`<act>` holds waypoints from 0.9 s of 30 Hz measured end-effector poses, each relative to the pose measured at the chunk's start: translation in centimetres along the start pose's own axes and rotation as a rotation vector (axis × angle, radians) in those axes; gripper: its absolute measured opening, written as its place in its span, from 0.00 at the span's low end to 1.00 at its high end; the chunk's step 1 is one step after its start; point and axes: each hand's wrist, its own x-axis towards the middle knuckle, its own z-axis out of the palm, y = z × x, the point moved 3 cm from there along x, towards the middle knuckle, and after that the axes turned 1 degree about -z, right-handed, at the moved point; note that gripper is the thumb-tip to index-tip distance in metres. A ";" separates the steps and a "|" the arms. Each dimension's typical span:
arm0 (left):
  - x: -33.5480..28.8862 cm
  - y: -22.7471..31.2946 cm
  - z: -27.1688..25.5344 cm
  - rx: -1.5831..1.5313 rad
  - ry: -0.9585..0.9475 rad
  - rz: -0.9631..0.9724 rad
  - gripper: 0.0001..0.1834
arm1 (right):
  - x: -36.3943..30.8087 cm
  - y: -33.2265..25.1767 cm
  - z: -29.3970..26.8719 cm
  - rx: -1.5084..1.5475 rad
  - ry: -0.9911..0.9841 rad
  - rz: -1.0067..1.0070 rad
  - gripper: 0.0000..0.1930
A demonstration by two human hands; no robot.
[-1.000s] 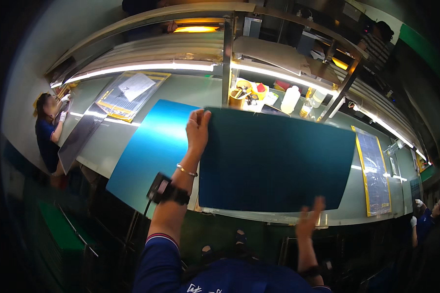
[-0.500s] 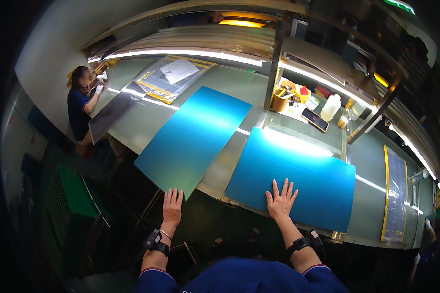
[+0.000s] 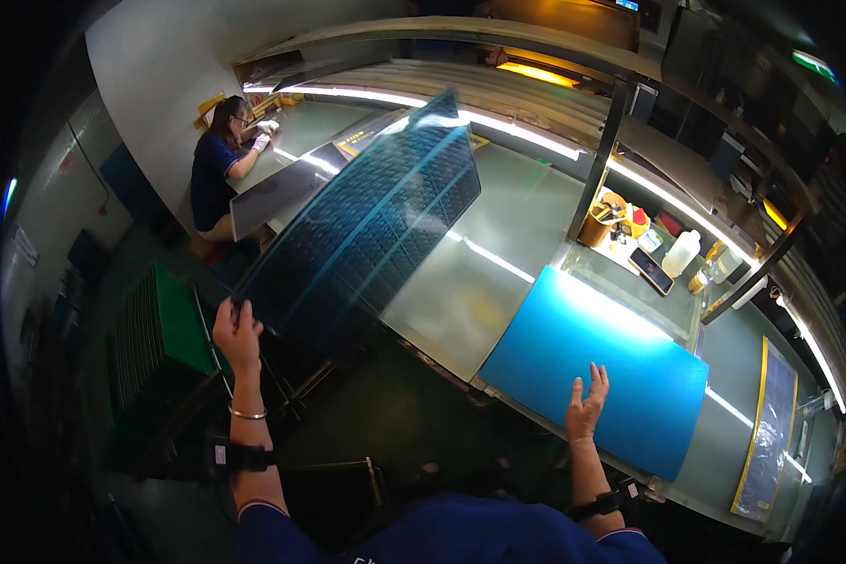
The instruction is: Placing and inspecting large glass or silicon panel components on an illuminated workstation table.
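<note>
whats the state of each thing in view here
dark sheet, held up and tilted
left hand, closed on the dark sheet
right hand, open, empty
blue sheet, flat on the table
phone, lying flat
white bottle, upright
strip light, lit
yellow-edged sheet, flat

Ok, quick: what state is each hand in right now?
Left hand: closed, holding the dark gridded panel by its near end.
Right hand: open, holding nothing, over the blue panel.

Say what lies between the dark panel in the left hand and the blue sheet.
Head view: pale tabletop, crossed by a bright light streak, separates the dark panel from the blue sheet.
</note>
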 end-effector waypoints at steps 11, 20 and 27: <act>-26.6 -11.6 1.6 -0.554 -0.570 -1.273 0.29 | -4.3 -15.0 5.4 0.184 -0.402 -0.328 0.16; -27.9 -7.6 5.9 -1.170 -0.817 -1.474 0.32 | -14.0 -18.3 9.6 -0.495 -0.891 -0.442 0.28; -25.2 -8.5 6.9 -1.166 -0.897 -1.433 0.27 | -10.7 -18.9 8.7 -0.371 -1.080 -0.177 0.16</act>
